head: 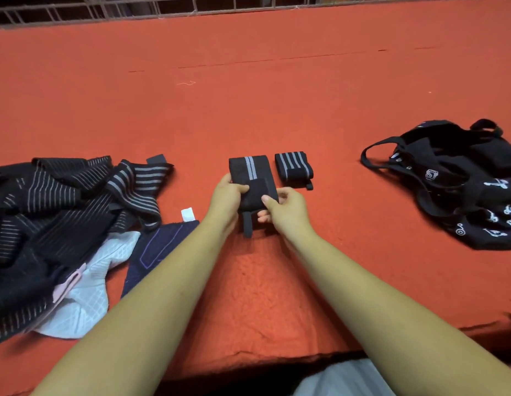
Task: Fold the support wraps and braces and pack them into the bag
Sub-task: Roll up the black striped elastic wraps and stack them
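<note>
A folded black wrap with a grey stripe [250, 174] is held just above the red cloth in the middle. My left hand [227, 197] grips its left edge, thumb on top. My right hand [282, 207] pinches its right lower edge; a black strap end hangs below between the hands. A second folded striped wrap [294, 168] lies just to the right of it on the cloth. The black bag [462, 181] with white prints lies open at the right, handles spread toward the left. A heap of unfolded black striped wraps and braces [63, 207] lies at the left.
A white quilted brace [88, 295] and a dark navy brace [160, 247] lie at the near edge of the heap. The red cloth [248, 95] covers the whole surface; a metal grille [162, 7] runs along its far edge.
</note>
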### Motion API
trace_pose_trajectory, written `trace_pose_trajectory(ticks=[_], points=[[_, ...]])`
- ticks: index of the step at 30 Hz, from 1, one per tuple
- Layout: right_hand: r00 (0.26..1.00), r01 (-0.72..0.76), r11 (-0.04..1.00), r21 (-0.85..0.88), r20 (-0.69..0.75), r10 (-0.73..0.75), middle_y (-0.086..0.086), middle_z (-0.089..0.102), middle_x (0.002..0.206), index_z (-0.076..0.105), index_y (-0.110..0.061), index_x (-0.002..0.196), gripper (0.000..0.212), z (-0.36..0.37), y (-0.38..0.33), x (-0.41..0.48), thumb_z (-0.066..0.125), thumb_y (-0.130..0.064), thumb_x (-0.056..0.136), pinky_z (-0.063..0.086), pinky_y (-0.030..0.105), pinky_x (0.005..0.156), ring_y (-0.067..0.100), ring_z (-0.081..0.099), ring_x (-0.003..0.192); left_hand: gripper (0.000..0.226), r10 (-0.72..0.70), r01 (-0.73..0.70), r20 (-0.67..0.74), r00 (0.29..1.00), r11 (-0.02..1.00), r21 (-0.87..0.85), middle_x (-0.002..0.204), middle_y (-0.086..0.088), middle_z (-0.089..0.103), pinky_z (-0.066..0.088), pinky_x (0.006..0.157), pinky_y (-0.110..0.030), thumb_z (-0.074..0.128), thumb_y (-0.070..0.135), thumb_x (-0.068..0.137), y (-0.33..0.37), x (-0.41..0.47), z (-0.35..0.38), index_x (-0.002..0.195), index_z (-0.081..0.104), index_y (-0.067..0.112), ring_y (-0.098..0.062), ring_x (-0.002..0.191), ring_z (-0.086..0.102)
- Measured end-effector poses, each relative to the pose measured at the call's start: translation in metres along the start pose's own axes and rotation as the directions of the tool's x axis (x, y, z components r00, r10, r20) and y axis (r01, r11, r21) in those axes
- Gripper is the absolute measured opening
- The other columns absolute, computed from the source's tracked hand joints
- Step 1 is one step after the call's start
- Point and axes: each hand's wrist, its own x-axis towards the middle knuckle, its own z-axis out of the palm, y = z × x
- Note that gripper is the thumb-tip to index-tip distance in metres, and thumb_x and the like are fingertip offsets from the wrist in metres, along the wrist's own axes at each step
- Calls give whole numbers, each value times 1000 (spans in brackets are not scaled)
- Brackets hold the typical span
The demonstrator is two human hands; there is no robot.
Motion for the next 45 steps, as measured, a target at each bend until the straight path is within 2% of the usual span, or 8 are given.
trace_pose_trajectory(ticks=[6, 15, 22, 25, 29, 34, 39, 45], points=[[991, -36, 993, -111, -131, 22, 8, 67, 78, 43, -10, 101, 19, 19, 10, 63, 60, -7, 95, 57, 35, 60, 12, 65, 49, 55, 40, -22, -55, 998, 954, 299, 95, 3, 54, 51, 78, -41, 56, 2, 90, 1, 63, 6, 137, 32, 13, -22, 92, 60], [961, 22, 900, -435, -240, -139, 10, 68, 86, 67, -19, 96, 18, 38, 57, 101, 62, -31, 85, 57, 39, 81, 30, 68, 78, 36, 156, -159, 51, 986, 835, 526, 116, -8, 64, 51, 95, -43, 58, 27, 76, -33, 94, -4, 110, 51, 18, -25, 109, 61], [966, -37, 885, -463, -243, -87, 7, 50, 114, 57, -6, 111, 22, 30, 16, 69, 59, -8, 88, 40, 21, 81, 22, 53, 87, 29, 184, -188, 75, 980, 738, 648, 120, -10, 61, 46, 93, -32, 64, 15, 89, 4, 69, -44, 117, 58, 10, -24, 112, 58], [983, -17, 885, -464, -168, -69, 13, 60, 113, 62, 2, 109, 26, 42, -6, 46, 54, -7, 86, 40, 26, 81, 26, 56, 100, 22, 287, -250, 54, 956, 707, 662, 107, -8, 65, 42, 82, -24, 64, 11, 89, 35, 43, -86, 111, 62, 8, -22, 101, 61], [992, -14, 912, -410, 106, 63, 14, 63, 70, 63, -5, 84, 6, 98, -30, 20, 62, -7, 78, 57, 54, 80, 38, 70, 81, 17, 434, -318, 59, 899, 555, 768, 101, -7, 66, 42, 83, -27, 62, 8, 88, 72, 7, -154, 105, 65, 7, -22, 95, 60], [911, 223, 846, -484, 412, -5, 13, 63, 115, 56, -2, 126, 56, 162, -42, -13, 81, -18, 78, 50, 40, 95, 29, 62, 107, 33, 558, -129, 36, 829, 128, 983, 120, -12, 60, 38, 98, -45, 63, 27, 86, 77, -10, -243, 117, 65, 14, -34, 119, 53], [876, 378, 824, -422, 452, -171, 3, 66, 109, 61, -3, 114, 44, 210, -45, -24, 76, -32, 84, 47, 33, 88, 21, 61, 103, 55, 368, -59, 36, 929, 52, 997, 152, -2, 46, 21, 118, -42, 54, 44, 97, 34, -12, -296, 147, 46, 24, -21, 144, 35], [847, 477, 684, -552, 495, -192, 12, 64, 94, 57, -5, 92, 27, 251, -25, -6, 56, -31, 98, 33, 31, 68, 33, 60, 95, 50, 524, -193, 111, 844, 104, 976, 153, 2, 45, 10, 121, -41, 58, 35, 97, -7, -5, -312, 143, 52, 19, -17, 150, 26]])
